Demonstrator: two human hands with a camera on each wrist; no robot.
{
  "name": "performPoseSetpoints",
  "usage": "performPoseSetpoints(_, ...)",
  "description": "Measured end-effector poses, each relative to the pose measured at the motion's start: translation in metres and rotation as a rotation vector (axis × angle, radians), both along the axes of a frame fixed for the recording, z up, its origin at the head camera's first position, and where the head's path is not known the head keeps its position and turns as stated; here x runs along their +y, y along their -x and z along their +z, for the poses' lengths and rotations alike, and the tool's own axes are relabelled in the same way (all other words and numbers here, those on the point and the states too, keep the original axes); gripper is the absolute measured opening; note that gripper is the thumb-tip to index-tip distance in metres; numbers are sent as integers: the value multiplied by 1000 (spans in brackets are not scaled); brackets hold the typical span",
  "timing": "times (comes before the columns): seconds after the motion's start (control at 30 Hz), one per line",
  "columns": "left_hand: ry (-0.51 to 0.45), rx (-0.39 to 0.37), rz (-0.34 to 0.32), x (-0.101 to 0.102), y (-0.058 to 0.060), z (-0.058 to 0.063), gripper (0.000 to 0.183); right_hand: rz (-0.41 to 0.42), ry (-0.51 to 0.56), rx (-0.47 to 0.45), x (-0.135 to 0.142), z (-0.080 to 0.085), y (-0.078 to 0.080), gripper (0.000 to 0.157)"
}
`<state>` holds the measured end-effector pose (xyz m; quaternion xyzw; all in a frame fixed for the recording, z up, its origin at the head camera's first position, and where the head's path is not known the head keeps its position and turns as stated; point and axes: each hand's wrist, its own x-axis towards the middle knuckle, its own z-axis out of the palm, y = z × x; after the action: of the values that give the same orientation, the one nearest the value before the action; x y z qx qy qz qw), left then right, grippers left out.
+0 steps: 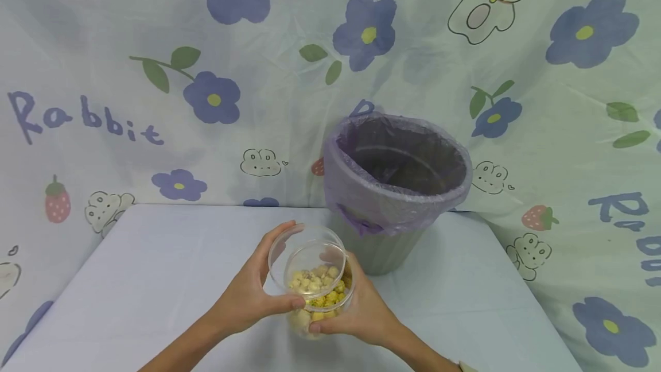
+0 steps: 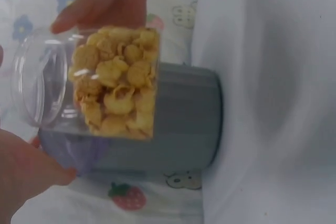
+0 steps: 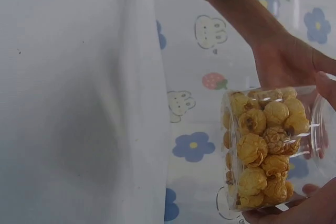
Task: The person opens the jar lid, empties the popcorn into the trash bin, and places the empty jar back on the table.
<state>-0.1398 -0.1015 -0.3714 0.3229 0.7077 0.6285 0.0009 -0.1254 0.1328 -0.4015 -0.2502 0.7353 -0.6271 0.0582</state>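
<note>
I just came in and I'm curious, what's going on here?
Someone is holding a clear jar of what looks like popcorn above the white table. The right hand grips the jar; the left hand holds a clear round lid at its mouth. A bin with a purple bag stands behind.

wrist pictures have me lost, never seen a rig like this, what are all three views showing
There is no robot here, just a person's bare left hand and right hand. The wide picture comes from a camera worn on the head; the other two, turned sideways, come from cameras on the wrists. The left hand holds what looks like a clear round lid; the right hand holds a clear jar of popcorn. Beyond them, a grey bin with a purple liner stands on the white table.
</note>
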Motion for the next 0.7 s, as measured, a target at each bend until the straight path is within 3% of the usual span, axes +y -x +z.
performPoseSetpoints(0.17,-31,19,25,-13,4,2,99,-49,-48,4,6,-1,-1,106)
performPoseSetpoints(0.4,19,13,95,-33,6,-5,98,-113,-99,-28,14,-4,-4,106)
performPoseSetpoints(0.7,188,-14,231,-52,2,-25,95,-136,-104,-20,28,-9,-7,104)
